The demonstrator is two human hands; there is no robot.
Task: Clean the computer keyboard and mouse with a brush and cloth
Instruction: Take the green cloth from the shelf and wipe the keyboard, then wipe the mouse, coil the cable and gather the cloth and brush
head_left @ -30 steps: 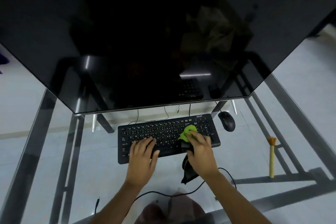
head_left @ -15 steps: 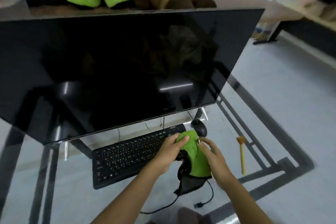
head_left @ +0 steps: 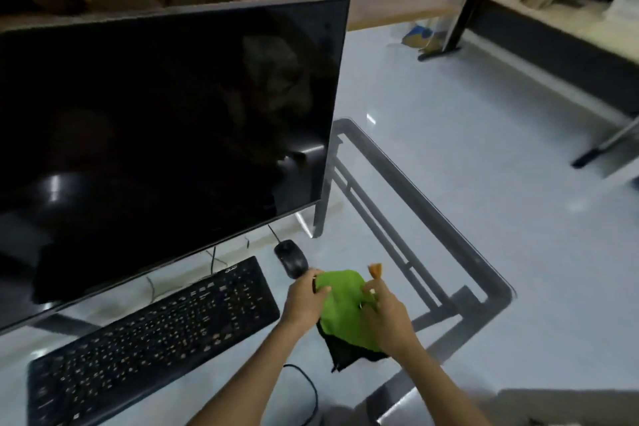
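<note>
Green-and-black soft cloth [head_left: 340, 308], bunched up between both hands just right of the flat black keyboard [head_left: 152, 339] and a bit above the glass worktop [head_left: 397, 245]. Left hand [head_left: 304, 301] pinching the top-left edge, fingers curled over the fabric. Right hand [head_left: 383, 318] gripping the right side, fingers curled round a fold. So both closed on the same cloth, nothing else held.

Looks light and floppy, zero stiffness, black underside hanging loose below the hands. Probably best folded into a pad and held by that fold, otherwise dangling corners likely to drag over keys or snag the cable.

Small black wired mouse [head_left: 291, 259] sitting on the glass just beyond the left hand, near the keyboard's right end, not touched. Smooth rounded shell, likely light and prone to sliding on glass when wiped, so worth pinning by the sides or lifting it. Thin cord at the back, not for tugging.

Orange bristle tip of the yellow-handled brush [head_left: 375, 270] poking out behind the right hand's fingers, lying on the worktop as far as can be told; handle hidden. Stiff stick, easy grab mid-handle.

Big dark monitor [head_left: 166, 121] looming behind. Picture blurry, key detail unreadable.
</note>
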